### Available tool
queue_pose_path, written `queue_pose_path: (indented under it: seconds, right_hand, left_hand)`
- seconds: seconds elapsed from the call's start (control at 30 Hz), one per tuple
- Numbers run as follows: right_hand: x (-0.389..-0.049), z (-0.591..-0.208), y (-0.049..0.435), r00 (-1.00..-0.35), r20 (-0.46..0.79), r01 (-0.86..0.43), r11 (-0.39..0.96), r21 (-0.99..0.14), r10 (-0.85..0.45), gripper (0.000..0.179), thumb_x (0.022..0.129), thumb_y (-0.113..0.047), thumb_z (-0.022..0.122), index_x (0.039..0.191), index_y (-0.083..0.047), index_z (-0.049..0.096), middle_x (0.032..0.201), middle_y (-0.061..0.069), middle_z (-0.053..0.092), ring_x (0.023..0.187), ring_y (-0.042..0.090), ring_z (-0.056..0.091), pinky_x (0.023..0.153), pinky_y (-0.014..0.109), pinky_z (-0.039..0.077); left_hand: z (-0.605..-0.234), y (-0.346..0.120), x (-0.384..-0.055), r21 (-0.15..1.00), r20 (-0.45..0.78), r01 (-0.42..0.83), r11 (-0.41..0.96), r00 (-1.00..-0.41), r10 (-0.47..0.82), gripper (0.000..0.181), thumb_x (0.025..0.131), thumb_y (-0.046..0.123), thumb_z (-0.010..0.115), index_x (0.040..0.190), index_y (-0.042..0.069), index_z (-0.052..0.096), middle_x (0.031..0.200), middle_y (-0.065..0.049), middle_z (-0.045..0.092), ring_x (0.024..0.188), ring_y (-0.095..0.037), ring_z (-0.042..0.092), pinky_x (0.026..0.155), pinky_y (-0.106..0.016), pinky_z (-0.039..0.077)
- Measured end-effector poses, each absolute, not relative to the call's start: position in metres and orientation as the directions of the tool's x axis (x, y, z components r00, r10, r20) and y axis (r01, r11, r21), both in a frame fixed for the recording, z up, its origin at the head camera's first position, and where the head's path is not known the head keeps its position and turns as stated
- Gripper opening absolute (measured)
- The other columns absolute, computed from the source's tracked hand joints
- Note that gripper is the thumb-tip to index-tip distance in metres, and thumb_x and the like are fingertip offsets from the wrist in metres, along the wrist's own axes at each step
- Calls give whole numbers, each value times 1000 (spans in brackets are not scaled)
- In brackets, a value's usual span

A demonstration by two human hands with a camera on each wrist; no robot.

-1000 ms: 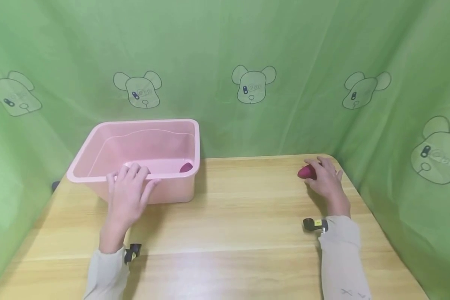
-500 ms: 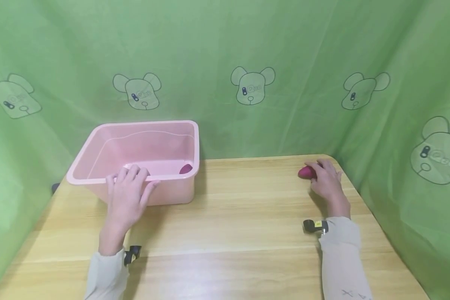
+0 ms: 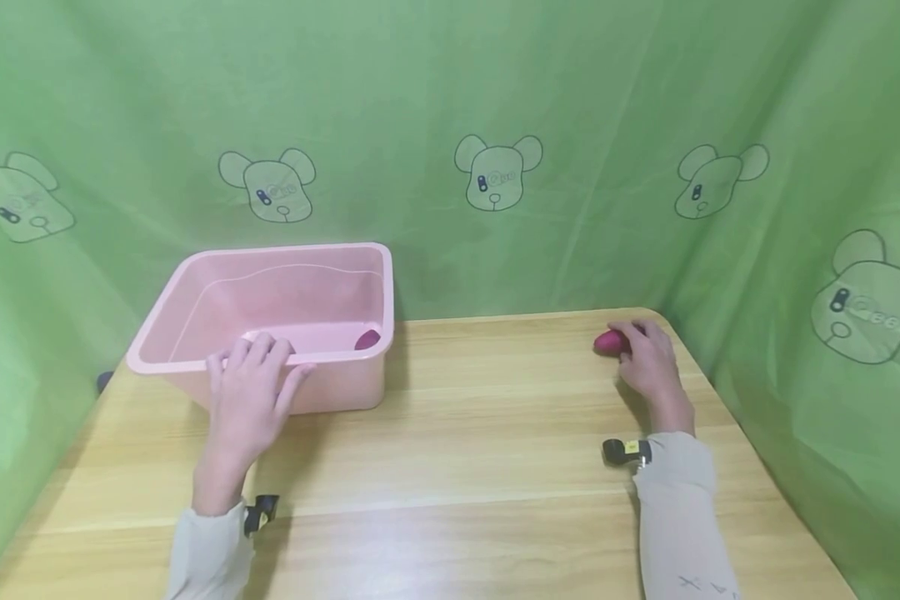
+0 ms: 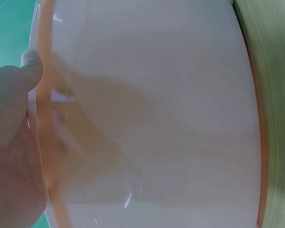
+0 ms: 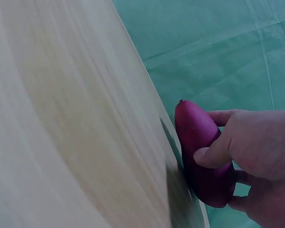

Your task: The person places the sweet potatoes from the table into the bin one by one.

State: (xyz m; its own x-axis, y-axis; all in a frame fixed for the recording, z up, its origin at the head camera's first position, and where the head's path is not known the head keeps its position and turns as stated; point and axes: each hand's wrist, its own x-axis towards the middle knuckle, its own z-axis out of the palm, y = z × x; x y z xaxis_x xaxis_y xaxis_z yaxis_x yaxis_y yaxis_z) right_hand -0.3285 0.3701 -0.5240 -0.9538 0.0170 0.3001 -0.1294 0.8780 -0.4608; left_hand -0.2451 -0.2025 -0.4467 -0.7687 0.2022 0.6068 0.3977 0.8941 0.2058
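Note:
My left hand (image 3: 249, 400) grips the near rim of a pink plastic basin (image 3: 337, 383), fingers over the inside and thumb outside; the left wrist view shows the thumb (image 4: 32, 64) at the rim. Inside the basin, near its right wall, lies a dark-pink piece (image 3: 367, 339), partly hidden by the rim. At the far right of the table, my right hand (image 3: 648, 362) holds a smooth magenta sweet-potato-shaped thing (image 5: 199, 137). The thumb lies on its near side and the fingers go round behind it. It sits close over the tabletop, with its shadow beside it.
The light wooden table (image 3: 480, 442) has a rounded back-right corner just beyond the right hand. A green curtain (image 3: 420, 100) with printed bear heads hangs behind and along both sides. A dark object (image 3: 104, 382) shows behind the basin's left side.
My right fingers have shifted a little on the magenta thing, leaving more of its left end showing. The left hand stays on the basin rim. The head view has shifted slightly.

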Motion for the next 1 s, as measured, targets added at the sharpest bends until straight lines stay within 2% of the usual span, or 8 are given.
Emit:
queue_pose_path:
  seconds: [0.47, 0.83, 1.0]
  right_hand:
    - [-327, -525, 369, -953, 294, -81, 874, -480, 73, 62, 83, 15, 60, 141, -6, 55, 143, 34, 39, 127, 60, 35, 100, 78, 26]
    - [-320, -508, 371, -937, 311, -32, 843, -537, 162, 62, 88, 13, 58, 146, -7, 52, 150, 33, 33, 134, 57, 32, 104, 76, 27]
    - [-312, -507, 366, -941, 299, -38, 828, -559, 159, 61, 92, 9, 59, 150, -8, 48, 151, 34, 31, 131, 57, 33, 102, 76, 30]
  left_hand:
    - [-444, -201, -243, 206, 598, 389, 898, -776, 199, 28, 99, 36, 67, 96, 11, 57, 95, -8, 55, 97, -36, 48, 90, -61, 28]
    - [-442, -194, -244, 209, 605, 399, 893, -770, 202, 29, 101, 40, 64, 96, 12, 56, 96, -8, 55, 97, -36, 47, 87, -60, 28]
    - [-444, -195, -238, 204, 606, 391, 897, -770, 198, 29, 100, 40, 64, 94, 12, 55, 95, -8, 55, 96, -36, 48, 89, -61, 28]
